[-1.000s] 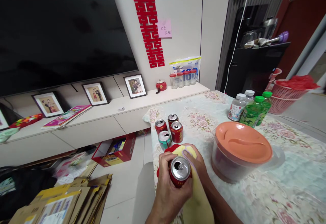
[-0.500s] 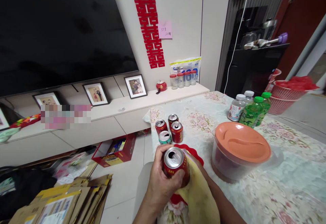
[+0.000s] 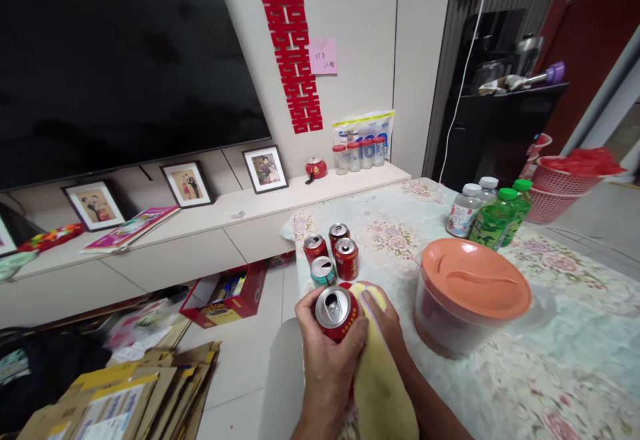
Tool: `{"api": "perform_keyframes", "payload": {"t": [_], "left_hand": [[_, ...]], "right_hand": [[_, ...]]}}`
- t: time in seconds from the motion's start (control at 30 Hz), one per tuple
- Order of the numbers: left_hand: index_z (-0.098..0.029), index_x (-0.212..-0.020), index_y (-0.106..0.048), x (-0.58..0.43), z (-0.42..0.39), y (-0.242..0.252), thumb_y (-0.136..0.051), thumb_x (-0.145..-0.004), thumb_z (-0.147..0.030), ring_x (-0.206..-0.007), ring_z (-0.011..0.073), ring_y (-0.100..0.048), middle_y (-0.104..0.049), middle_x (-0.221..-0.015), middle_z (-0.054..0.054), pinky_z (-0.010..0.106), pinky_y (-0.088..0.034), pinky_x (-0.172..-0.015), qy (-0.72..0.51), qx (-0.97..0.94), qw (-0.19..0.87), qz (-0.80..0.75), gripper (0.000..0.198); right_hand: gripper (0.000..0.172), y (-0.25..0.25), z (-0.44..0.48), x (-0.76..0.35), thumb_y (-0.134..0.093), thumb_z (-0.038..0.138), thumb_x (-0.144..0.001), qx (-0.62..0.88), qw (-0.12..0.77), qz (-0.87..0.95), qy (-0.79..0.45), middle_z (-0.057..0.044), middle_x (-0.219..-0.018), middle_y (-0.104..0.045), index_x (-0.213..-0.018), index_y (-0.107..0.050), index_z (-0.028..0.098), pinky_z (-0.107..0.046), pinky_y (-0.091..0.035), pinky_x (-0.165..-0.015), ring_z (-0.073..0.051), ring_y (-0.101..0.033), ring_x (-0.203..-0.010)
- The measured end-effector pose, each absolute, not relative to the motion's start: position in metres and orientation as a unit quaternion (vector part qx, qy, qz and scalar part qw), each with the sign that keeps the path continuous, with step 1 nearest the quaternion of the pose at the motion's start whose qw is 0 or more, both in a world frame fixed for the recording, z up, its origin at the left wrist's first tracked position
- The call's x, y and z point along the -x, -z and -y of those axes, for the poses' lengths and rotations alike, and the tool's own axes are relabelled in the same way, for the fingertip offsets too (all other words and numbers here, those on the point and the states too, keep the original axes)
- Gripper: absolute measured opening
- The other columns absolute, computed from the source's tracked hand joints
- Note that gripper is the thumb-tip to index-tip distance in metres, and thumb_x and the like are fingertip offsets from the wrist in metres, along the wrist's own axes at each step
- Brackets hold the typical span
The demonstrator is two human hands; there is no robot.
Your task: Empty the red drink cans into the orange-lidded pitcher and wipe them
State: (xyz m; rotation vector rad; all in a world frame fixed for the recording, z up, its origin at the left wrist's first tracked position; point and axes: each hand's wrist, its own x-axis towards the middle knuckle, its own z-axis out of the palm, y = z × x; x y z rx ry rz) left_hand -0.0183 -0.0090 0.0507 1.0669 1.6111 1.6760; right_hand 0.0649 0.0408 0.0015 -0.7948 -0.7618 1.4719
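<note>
1. The left hand (image 3: 327,353), low in the middle of the frame, has its fingers (image 3: 350,343) curled tight round the wall of a red aluminium drink can (image 3: 336,312). The can is off the table, tipped toward the viewer, its silver top showing an open mouth.
2. The right hand (image 3: 383,320) lies just beside it. Its fingers are pressed together over a soft yellow cloth (image 3: 380,387), pushing the cloth against the can's right side.
3. My guess is the can is light and thin-walled, so it would dent under a hard squeeze, and its slick paint could slip. The middle of the wall looks the safest grip, with the mouth kept up.
4. The cloth is limp and drapes down toward the bottom edge.
5. Just above the hands stand three more red cans (image 3: 347,258) and a teal can (image 3: 323,271), clustered close together on the floral tablecloth (image 3: 575,360).
6. To the right sits a clear plastic tub with an orange lid (image 3: 473,287); green and white bottles (image 3: 493,217) stand beyond it.
</note>
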Motion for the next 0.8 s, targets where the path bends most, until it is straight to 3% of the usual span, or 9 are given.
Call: {"api": "perform_keyframes", "payload": {"t": [0.2, 0.3, 0.57, 0.8], "left_hand": [[-0.022, -0.12, -0.048, 0.021, 0.008, -0.04, -0.082, -0.076, -0.047, -0.092, 0.0236, -0.071, -0.068, -0.105, 0.005, 0.038, -0.058, -0.085, -0.628, -0.408, 0.301, -0.59, 0.061], [-0.023, -0.122, -0.049, 0.023, 0.009, -0.034, -0.081, -0.077, -0.049, -0.099, 0.0258, -0.07, -0.068, -0.112, 0.007, 0.04, -0.057, -0.09, -0.615, -0.424, 0.318, -0.584, 0.061], [-0.024, -0.126, -0.058, 0.024, 0.007, -0.021, -0.086, -0.073, -0.047, -0.116, 0.0303, -0.068, -0.068, -0.125, 0.01, 0.045, -0.054, -0.103, -0.599, -0.461, 0.368, -0.542, 0.064], [-0.025, -0.128, -0.058, 0.026, 0.012, -0.007, -0.081, -0.08, -0.045, -0.127, 0.0314, -0.061, -0.061, -0.133, 0.01, 0.051, -0.046, -0.114, -0.587, -0.477, 0.355, -0.549, 0.057]], "right_hand": [[0.039, -0.007, -0.034, -0.07, -0.081, 0.046, -0.082, 0.323, 0.606, 0.277, -0.672, 0.0, -0.092, -0.078, -0.111, -0.062, 0.028, -0.032, -0.06, -0.074, -0.02, -0.072, -0.079], [0.047, -0.009, -0.03, -0.073, -0.081, 0.049, -0.083, 0.298, 0.605, 0.277, -0.684, -0.003, -0.1, -0.078, -0.118, -0.059, 0.028, -0.036, -0.06, -0.077, -0.024, -0.074, -0.085], [0.044, -0.012, -0.023, -0.085, -0.072, 0.056, -0.087, 0.237, 0.626, 0.354, -0.653, -0.007, -0.11, -0.077, -0.119, -0.066, 0.026, -0.036, -0.057, -0.084, -0.026, -0.071, -0.096], [0.039, -0.007, -0.032, -0.082, -0.074, 0.05, -0.089, 0.293, 0.577, 0.376, -0.663, 0.0, -0.096, -0.074, -0.119, -0.062, 0.027, -0.029, -0.053, -0.075, -0.019, -0.066, -0.081]]}}
